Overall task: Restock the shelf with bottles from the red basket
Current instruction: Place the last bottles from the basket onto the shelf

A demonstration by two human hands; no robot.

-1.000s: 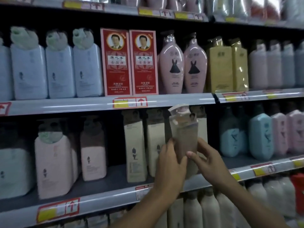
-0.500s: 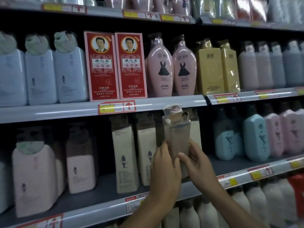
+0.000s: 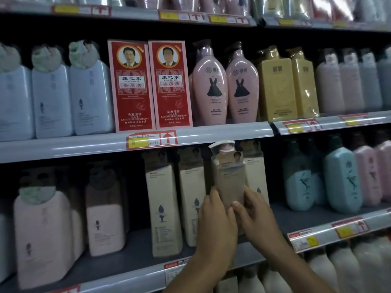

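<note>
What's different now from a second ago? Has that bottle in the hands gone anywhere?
Very little. Both the left hand and the right hand keep their grip on the beige pump bottle, holding it upright in front of the matching beige bottles on the middle shelf. It has not been set down. The view itself drifted sideways; the red boxes and other stock stayed put.

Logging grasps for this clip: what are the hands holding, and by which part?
Both the left hand and right hand grip one beige pump bottle by its lower body, one on each side.
</note>
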